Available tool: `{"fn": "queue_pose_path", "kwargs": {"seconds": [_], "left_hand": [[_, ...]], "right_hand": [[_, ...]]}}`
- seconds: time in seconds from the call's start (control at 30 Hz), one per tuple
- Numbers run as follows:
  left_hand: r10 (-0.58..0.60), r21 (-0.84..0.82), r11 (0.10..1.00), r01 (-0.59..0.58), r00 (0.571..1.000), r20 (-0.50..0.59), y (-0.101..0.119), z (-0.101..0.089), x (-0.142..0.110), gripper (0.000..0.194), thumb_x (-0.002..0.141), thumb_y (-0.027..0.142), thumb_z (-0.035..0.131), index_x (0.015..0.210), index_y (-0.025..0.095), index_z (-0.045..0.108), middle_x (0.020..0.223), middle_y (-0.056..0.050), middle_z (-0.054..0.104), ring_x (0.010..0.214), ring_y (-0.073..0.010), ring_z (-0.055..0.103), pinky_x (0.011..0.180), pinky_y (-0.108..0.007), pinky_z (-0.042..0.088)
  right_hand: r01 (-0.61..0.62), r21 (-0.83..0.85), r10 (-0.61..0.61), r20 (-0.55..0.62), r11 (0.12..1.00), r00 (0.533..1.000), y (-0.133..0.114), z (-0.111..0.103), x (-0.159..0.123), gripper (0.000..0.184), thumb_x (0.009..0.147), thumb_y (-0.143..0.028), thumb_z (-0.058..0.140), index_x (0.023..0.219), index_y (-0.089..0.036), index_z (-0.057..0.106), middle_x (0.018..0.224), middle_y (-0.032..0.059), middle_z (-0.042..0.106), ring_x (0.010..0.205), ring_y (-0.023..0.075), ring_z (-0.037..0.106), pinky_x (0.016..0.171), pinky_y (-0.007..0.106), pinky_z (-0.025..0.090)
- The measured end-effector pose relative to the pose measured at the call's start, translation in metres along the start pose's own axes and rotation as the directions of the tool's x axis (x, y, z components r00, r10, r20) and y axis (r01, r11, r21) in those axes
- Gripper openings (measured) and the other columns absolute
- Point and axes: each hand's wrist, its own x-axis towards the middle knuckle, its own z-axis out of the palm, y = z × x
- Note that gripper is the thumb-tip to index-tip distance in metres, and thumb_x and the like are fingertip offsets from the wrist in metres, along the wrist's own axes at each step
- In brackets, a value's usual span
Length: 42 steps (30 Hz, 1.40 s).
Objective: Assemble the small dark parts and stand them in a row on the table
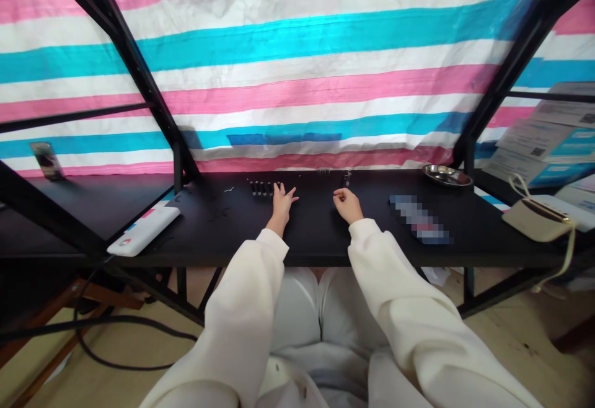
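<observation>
Both my arms in white sleeves reach onto a black table [316, 234]. My left hand [282, 200] lies flat with fingers spread, its fingertips touching a row of small dark pieces [263, 188] near the table's back. My right hand [347, 202] is curled in a pinch on something too small to make out, just in front of a small dark object [344, 178] at the table's back edge. Another tiny part [323, 171] lies further back between the hands.
A metal dish [447, 175] sits at the back right. A blurred flat item [421, 219] lies right of my right hand. A white power bank [144, 228] lies at the left, a beige pouch [542, 217] far right. Black frame bars and a striped tarp stand behind.
</observation>
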Motion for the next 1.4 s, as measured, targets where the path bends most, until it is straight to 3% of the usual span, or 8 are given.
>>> {"fn": "queue_pose_path", "kwargs": {"seconds": [0.13,0.23,0.33,0.5,0.7,0.83,1.0,1.4], "left_hand": [[0.054,0.019,0.998,-0.054,0.998,-0.031,0.002,0.002,-0.002,0.07,0.075,0.006,0.059,0.136,0.02,0.028,0.141,-0.018,0.032,0.102,-0.0205,0.059,0.062,-0.021,0.052],[0.068,0.06,0.996,-0.063,0.995,-0.073,0.005,0.002,-0.005,0.051,0.076,0.014,0.061,0.122,0.008,0.042,0.117,-0.021,0.057,0.082,-0.0182,0.066,0.055,-0.02,0.048],[0.058,0.11,0.993,-0.05,0.995,-0.079,0.007,0.003,-0.007,0.033,0.076,0.023,0.062,0.103,0.006,0.054,0.091,-0.017,0.067,0.064,-0.0138,0.065,0.049,-0.018,0.042],[-0.021,0.101,0.995,0.003,0.983,0.183,0.008,0.003,-0.015,0.031,0.073,0.032,0.065,0.095,0.01,0.062,0.079,-0.01,0.068,0.054,-0.0083,0.059,0.049,-0.018,0.04],[-0.173,0.152,0.982,0.116,0.876,0.45,0.01,0.005,-0.025,0.034,0.073,0.03,0.066,0.101,0.012,0.063,0.089,-0.01,0.068,0.058,-0.008,0.06,0.055,-0.019,0.043],[-0.213,0.183,0.973,0.141,0.852,0.478,0.012,0.004,-0.027,0.032,0.074,0.026,0.064,0.103,0.012,0.062,0.098,-0.014,0.067,0.061,-0.0098,0.062,0.058,-0.021,0.045],[-0.231,0.208,0.968,0.142,0.829,0.509,0.01,0.003,-0.026,0.034,0.073,0.026,0.066,0.104,0.012,0.062,0.104,-0.016,0.065,0.064,-0.0117,0.064,0.06,-0.022,0.047],[-0.232,0.211,0.966,0.149,0.855,0.463,0.01,0.003,-0.026,0.038,0.067,0.028,0.071,0.101,0.011,0.062,0.1,-0.016,0.067,0.061,-0.0118,0.065,0.055,-0.019,0.045]], "right_hand": [[-0.04,0.056,0.039,0.016,0.998,0.999,0.004,0.002,0.002,0.014,0.066,-0.025,0.052,0.077,-0.018,0.059,0.068,0.002,0.061,0.063,0.0145,0.055,0.071,0.032,0.046],[-0.117,0.177,0.109,0.054,0.977,0.993,0.008,0.005,0.005,0.016,0.064,-0.027,0.055,0.078,-0.018,0.059,0.069,0.002,0.062,0.064,0.0145,0.057,0.07,0.031,0.047],[-0.206,0.289,0.181,0.11,0.935,0.977,0.007,0.005,0.006,0.018,0.062,-0.026,0.059,0.078,-0.017,0.058,0.067,0.0017,0.062,0.063,0.0141,0.059,0.065,0.03,0.047],[-0.294,0.364,0.23,0.207,0.884,0.951,-0.004,0.003,0.004,0.02,0.062,-0.025,0.063,0.079,-0.017,0.059,0.07,0.0026,0.065,0.06,0.0126,0.059,0.053,0.024,0.044],[-0.37,0.416,0.234,0.342,0.831,0.91,-0.012,0.001,-0.001,0.024,0.065,-0.028,0.068,0.084,-0.016,0.06,0.072,0.0032,0.067,0.058,0.0098,0.059,0.052,0.021,0.044],[-0.373,0.491,0.164,0.417,0.787,0.894,-0.016,0.0,-0.003,0.031,0.062,-0.041,0.07,0.078,-0.016,0.06,0.066,0.0018,0.065,0.05,0.0088,0.055,0.053,0.024,0.045],[-0.338,0.566,0.112,0.396,0.752,0.912,-0.019,-0.001,-0.005,0.037,0.059,-0.048,0.07,0.076,-0.017,0.06,0.066,0.002,0.065,0.053,0.0102,0.056,0.057,0.026,0.046],[-0.326,0.633,0.09,0.375,0.702,0.923,-0.024,-0.004,-0.005,0.036,0.057,-0.046,0.072,0.074,-0.017,0.061,0.062,0.0012,0.064,0.054,0.0102,0.056,0.057,0.026,0.045]]}}
